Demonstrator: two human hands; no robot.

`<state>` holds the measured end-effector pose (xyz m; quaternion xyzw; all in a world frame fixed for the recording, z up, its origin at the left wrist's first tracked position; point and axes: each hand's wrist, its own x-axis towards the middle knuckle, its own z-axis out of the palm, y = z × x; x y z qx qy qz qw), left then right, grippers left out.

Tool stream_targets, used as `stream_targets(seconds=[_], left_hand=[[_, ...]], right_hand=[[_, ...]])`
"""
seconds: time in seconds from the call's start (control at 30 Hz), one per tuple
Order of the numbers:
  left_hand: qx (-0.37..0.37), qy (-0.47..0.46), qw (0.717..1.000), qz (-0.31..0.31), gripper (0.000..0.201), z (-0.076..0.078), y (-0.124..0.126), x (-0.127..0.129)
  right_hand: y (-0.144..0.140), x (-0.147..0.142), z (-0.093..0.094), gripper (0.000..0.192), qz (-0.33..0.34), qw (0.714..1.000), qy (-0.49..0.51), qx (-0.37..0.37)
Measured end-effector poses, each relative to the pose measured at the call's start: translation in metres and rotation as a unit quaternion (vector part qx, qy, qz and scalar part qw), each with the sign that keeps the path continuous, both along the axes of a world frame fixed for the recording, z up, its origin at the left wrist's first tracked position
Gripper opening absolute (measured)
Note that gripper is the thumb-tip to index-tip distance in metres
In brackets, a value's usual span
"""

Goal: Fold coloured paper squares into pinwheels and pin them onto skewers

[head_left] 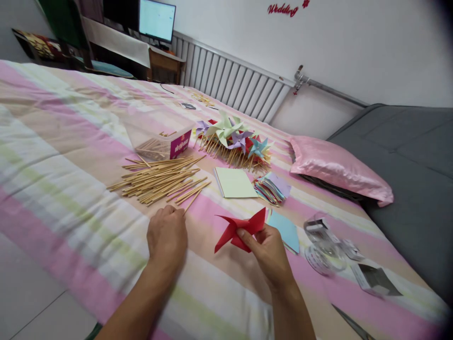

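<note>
Pinched between the thumb and fingers of my right hand (267, 248) is a red paper pinwheel (233, 229), its folded points spread out to the left. My left hand (167, 233) is closed at the near edge of a heap of thin wooden sticks (159, 179). One wooden stick (192, 202) runs up and right from its fingertips, which are partly hidden behind the knuckles. Beyond the hands lie a pale green stack of paper squares (236, 182), a bundle of folded coloured paper (271, 189) and blue sheets (284, 231).
Finished pinwheels (230, 134) lie in a row farther back on the striped bed cover (88, 236). A clear plastic box (155, 144) with sticks stands behind the heap. At right are a clear round container (325, 257), a small box (375, 279), scissors (352, 322) and a pink pillow (336, 167).
</note>
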<state>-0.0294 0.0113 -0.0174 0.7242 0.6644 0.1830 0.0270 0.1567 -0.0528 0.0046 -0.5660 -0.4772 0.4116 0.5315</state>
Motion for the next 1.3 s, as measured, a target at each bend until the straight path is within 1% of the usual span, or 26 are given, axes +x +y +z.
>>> stream_targets(seconds=[0.1, 0.23, 0.27, 0.33, 0.4, 0.47, 0.53, 0.63, 0.77, 0.93, 1.0, 1.07, 1.13, 1.23, 1.3], left_hand=[[-0.005, -0.011, 1.0, 0.013, 0.031, 0.0, -0.001, -0.001], [-0.023, -0.034, 0.999, 0.013, 0.029, 0.006, -0.003, 0.002], [-0.03, -0.056, 0.998, 0.009, 0.029, 0.007, -0.003, 0.003], [-0.048, -0.136, 0.989, -0.008, 0.028, 0.008, -0.002, 0.005], [-0.077, -0.245, 0.965, -0.046, 0.027, 0.008, -0.002, 0.007], [-0.108, -0.336, 0.931, -0.096, 0.027, 0.008, -0.002, 0.009], [-0.12, -0.388, 0.903, -0.143, 0.027, 0.01, -0.004, 0.011], [-0.14, -0.428, 0.874, -0.186, 0.024, 0.016, -0.008, 0.013], [-0.178, -0.494, 0.829, -0.192, 0.016, 0.023, -0.012, 0.016], [-0.219, -0.614, 0.737, -0.179, 0.013, 0.024, -0.013, 0.017], [-0.222, -0.638, 0.717, -0.172, 0.015, 0.023, -0.013, 0.017], [-0.209, -0.647, 0.716, -0.16, 0.016, 0.024, -0.013, 0.016], [-0.183, -0.647, 0.723, -0.157, 0.017, 0.024, -0.013, 0.015], [-0.125, -0.626, 0.747, -0.188, 0.011, 0.025, -0.013, 0.016], [-0.102, -0.598, 0.766, -0.216, 0.013, 0.025, -0.014, 0.017]], right_hand=[[0.0, -0.001, 0.001, 0.016, 0.007, 1.0, 0.0, -0.004], [0.0, -0.001, 0.002, 0.014, 0.007, 1.0, 0.01, -0.007], [0.0, -0.001, 0.002, 0.014, 0.009, 1.0, 0.018, -0.007], [0.0, -0.001, 0.002, 0.014, 0.014, 0.999, 0.04, -0.01], [0.0, 0.001, 0.001, 0.014, 0.021, 0.998, 0.059, -0.01], [0.0, 0.003, -0.001, 0.013, 0.023, 0.997, 0.073, 0.005], [0.0, 0.005, -0.003, 0.012, 0.02, 0.995, 0.089, 0.032], [-0.001, 0.007, -0.003, 0.012, 0.011, 0.99, 0.127, 0.063], [-0.002, 0.006, -0.002, 0.011, 0.031, 0.983, 0.171, 0.052], [-0.001, -0.002, -0.005, 0.014, 0.087, 0.972, 0.22, 0.014], [0.0, -0.005, -0.007, 0.012, 0.117, 0.969, 0.219, 0.006], [0.001, -0.007, -0.008, 0.01, 0.138, 0.967, 0.216, 0.003], [0.002, -0.01, -0.008, 0.01, 0.147, 0.964, 0.222, -0.002], [0.002, -0.014, -0.009, 0.013, 0.164, 0.959, 0.229, -0.017], [0.002, -0.016, -0.009, 0.014, 0.182, 0.955, 0.234, -0.027]])
